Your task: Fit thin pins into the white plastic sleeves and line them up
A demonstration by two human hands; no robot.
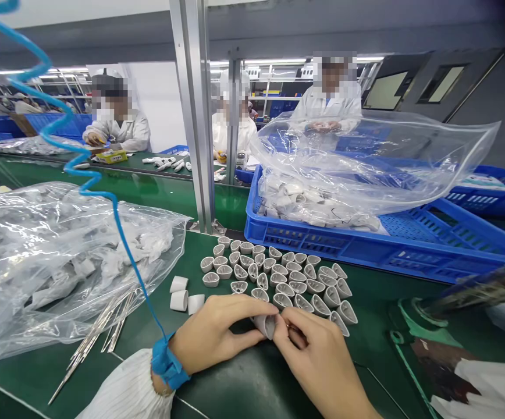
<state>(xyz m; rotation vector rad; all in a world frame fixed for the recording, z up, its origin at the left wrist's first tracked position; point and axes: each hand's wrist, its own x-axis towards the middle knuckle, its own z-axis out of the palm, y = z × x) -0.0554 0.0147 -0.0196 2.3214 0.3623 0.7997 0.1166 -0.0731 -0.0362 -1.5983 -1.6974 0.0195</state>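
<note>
head view: the left hand (pixel 215 331) and right hand (pixel 317 364) are held together above the green tabletop (pixel 252 390). the fingers (pixel 294 326) of both hands are clenched on a pale grey cup-shaped shell (pixel 266 326), which sits between the hands, just in front of the rows of matching shells (pixel 294 279) on the tabletop. three white cylindrical sleeves (pixel 185 294) lie left of the rows, near the left hand. a bundle of metal pins (pixel 99 326) lies further left, beside a clear plastic bag of parts (pixel 60 256). a blue wrist strap (pixel 167 364) circles the left wrist, its coiled blue cord (pixel 67 145) rising away. a blue crate (pixel 322 244) holding a clear bag (pixel 366 157) stands behind the rows. co-workers (pixel 130 137) sit at a further tabletop.
</note>
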